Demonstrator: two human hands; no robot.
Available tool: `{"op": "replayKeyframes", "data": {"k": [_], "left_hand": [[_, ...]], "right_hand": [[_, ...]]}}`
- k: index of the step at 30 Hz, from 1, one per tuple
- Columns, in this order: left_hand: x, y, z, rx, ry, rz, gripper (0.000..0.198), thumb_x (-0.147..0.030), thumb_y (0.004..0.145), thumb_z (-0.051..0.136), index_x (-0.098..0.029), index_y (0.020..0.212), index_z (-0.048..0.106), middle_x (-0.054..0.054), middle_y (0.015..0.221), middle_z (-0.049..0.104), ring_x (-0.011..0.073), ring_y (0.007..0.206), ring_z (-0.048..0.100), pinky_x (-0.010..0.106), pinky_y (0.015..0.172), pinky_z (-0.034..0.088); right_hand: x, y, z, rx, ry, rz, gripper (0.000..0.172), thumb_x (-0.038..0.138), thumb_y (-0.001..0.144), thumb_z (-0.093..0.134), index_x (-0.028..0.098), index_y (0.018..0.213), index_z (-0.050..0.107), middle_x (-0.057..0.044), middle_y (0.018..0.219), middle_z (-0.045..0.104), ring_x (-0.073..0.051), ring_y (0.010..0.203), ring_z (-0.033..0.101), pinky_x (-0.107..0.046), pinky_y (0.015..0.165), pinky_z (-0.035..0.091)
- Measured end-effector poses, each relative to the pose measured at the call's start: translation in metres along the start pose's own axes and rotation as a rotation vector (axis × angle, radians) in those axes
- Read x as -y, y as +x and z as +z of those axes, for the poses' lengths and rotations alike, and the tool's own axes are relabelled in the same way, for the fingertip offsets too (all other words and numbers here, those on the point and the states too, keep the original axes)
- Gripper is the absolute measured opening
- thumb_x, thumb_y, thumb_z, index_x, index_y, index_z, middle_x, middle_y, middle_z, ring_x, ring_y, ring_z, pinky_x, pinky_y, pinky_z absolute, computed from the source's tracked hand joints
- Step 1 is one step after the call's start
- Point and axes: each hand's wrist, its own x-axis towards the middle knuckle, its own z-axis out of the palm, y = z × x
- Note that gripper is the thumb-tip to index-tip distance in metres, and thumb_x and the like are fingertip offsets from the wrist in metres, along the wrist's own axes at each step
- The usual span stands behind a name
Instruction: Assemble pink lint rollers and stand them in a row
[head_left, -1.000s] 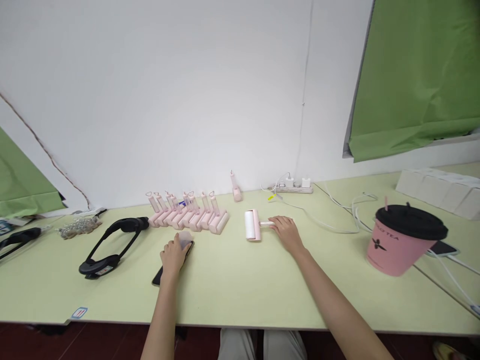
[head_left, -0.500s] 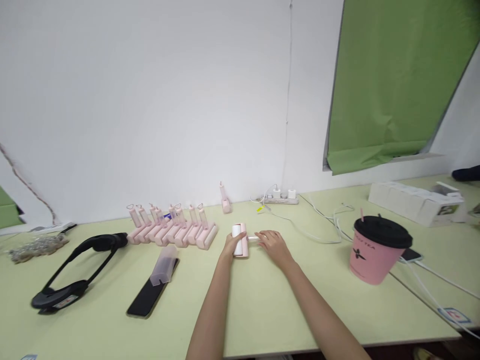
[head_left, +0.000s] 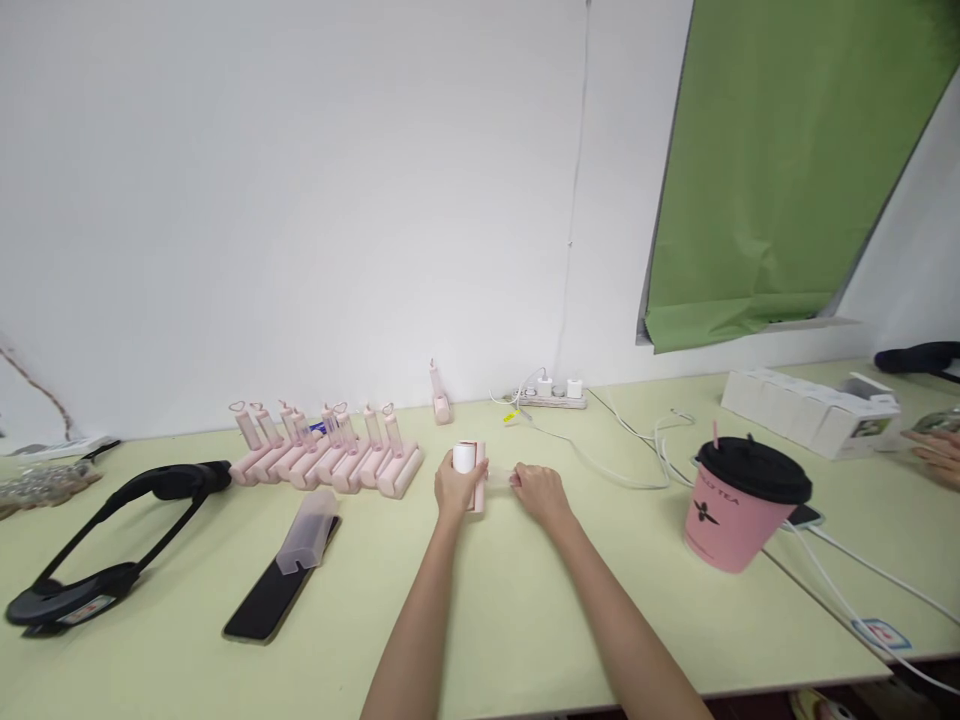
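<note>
In the head view my left hand [head_left: 455,488] is wrapped round a pink lint roller [head_left: 481,478] with a white roll, just above the middle of the table. My right hand [head_left: 543,492] is closed on the far end of its pale, see-through handle [head_left: 498,480], which points right. Several more pink lint rollers [head_left: 399,472] lie in a row to the left, their clear handles tilted up. A single pink lint roller [head_left: 442,408] sits near the wall.
On the left are a black headband device [head_left: 112,582], a phone [head_left: 264,602] and a translucent cover [head_left: 307,535] lying partly over it. To the right stand a pink cup [head_left: 731,520], cables, white boxes [head_left: 806,408] and a power strip [head_left: 555,398]. Another person's hand [head_left: 937,455] shows at the right edge.
My right hand's fingers have curled from loosely extended into a closed grip at the handle's end. My left hand has shifted round the roller. The view has turned slightly right.
</note>
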Motion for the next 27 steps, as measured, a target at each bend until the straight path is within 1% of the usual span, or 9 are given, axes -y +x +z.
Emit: {"op": "replayKeyframes", "data": {"k": [4,6,8,11,15,18,22,24,27], "left_hand": [[0.005,0.018,-0.045,-0.01,-0.527,-0.145,0.04,-0.053,0.071,0.048,-0.016,0.083,0.053,0.006,0.07,0.061,0.016,0.06,0.056,0.03,0.057,0.045],[0.007,0.025,-0.066,-0.102,-0.508,-0.173,0.042,-0.053,0.071,0.049,-0.014,0.087,0.052,0.007,0.074,0.06,0.0164,0.064,0.058,0.029,0.059,0.045],[0.005,0.029,-0.072,-0.133,-0.302,-0.166,0.045,-0.052,0.064,0.059,-0.015,0.09,0.052,0.007,0.078,0.061,0.0187,0.07,0.059,0.029,0.062,0.044],[-0.004,0.027,-0.048,-0.167,0.145,-0.07,0.049,-0.052,0.065,0.059,-0.019,0.099,0.048,0.007,0.086,0.06,0.0224,0.081,0.058,0.031,0.066,0.042],[-0.007,0.027,0.0,-0.133,0.576,0.198,0.042,-0.043,0.077,0.051,-0.017,0.108,0.043,0.011,0.099,0.054,0.0226,0.093,0.053,0.032,0.075,0.038],[0.001,0.033,0.021,-0.058,0.752,0.323,0.04,-0.044,0.08,0.047,-0.015,0.109,0.045,0.011,0.1,0.052,0.0232,0.095,0.051,0.036,0.082,0.035],[0.016,0.043,0.026,0.139,0.718,0.444,0.043,-0.041,0.085,0.037,-0.013,0.117,0.044,0.015,0.108,0.052,0.0236,0.104,0.047,0.039,0.089,0.033],[0.02,0.043,0.023,0.278,0.605,0.506,0.04,-0.036,0.087,0.035,-0.014,0.119,0.043,0.014,0.117,0.049,0.0222,0.113,0.042,0.039,0.094,0.03],[0.016,0.035,0.013,0.318,0.422,0.532,0.041,-0.033,0.088,0.032,-0.017,0.125,0.04,0.011,0.131,0.041,0.0192,0.124,0.032,0.039,0.101,0.024]], "right_hand": [[-0.041,-0.005,-0.01,-0.228,0.078,0.247,0.021,0.025,0.079,0.042,0.019,0.07,0.061,-0.004,0.064,0.064,-0.013,0.058,0.053,-0.023,0.053,0.025],[-0.052,-0.006,-0.012,-0.342,0.078,0.37,0.024,0.026,0.078,0.043,0.017,0.062,0.059,-0.004,0.057,0.06,-0.013,0.053,0.049,-0.024,0.052,0.023],[-0.048,-0.006,-0.012,-0.415,0.111,0.361,0.026,0.027,0.079,0.042,0.017,0.06,0.056,-0.004,0.056,0.058,-0.013,0.053,0.048,-0.024,0.052,0.025],[-0.022,-0.003,-0.007,-0.419,0.198,0.114,0.018,0.022,0.08,0.041,0.017,0.079,0.058,-0.005,0.071,0.059,-0.015,0.066,0.052,-0.023,0.059,0.034],[0.001,-0.004,-0.001,-0.333,0.241,-0.147,0.052,0.004,0.073,0.033,0.018,0.122,0.039,-0.009,0.107,0.05,-0.014,0.077,0.054,-0.025,0.066,0.041],[-0.003,-0.007,0.002,-0.266,0.249,-0.207,0.056,0.001,0.071,0.032,0.021,0.122,0.04,-0.008,0.116,0.046,-0.014,0.083,0.054,-0.024,0.066,0.043],[-0.009,-0.006,0.003,-0.178,0.203,-0.227,0.029,0.01,0.079,0.038,0.021,0.095,0.059,-0.005,0.101,0.059,-0.015,0.09,0.054,-0.03,0.084,0.036],[-0.007,-0.005,0.001,-0.097,0.145,-0.199,0.023,0.013,0.081,0.04,0.02,0.087,0.061,-0.004,0.082,0.064,-0.015,0.079,0.055,-0.03,0.083,0.032],[-0.003,-0.004,-0.003,-0.054,0.082,-0.19,0.021,0.015,0.083,0.04,0.019,0.085,0.061,-0.004,0.076,0.063,-0.014,0.075,0.054,-0.028,0.075,0.028]]}}
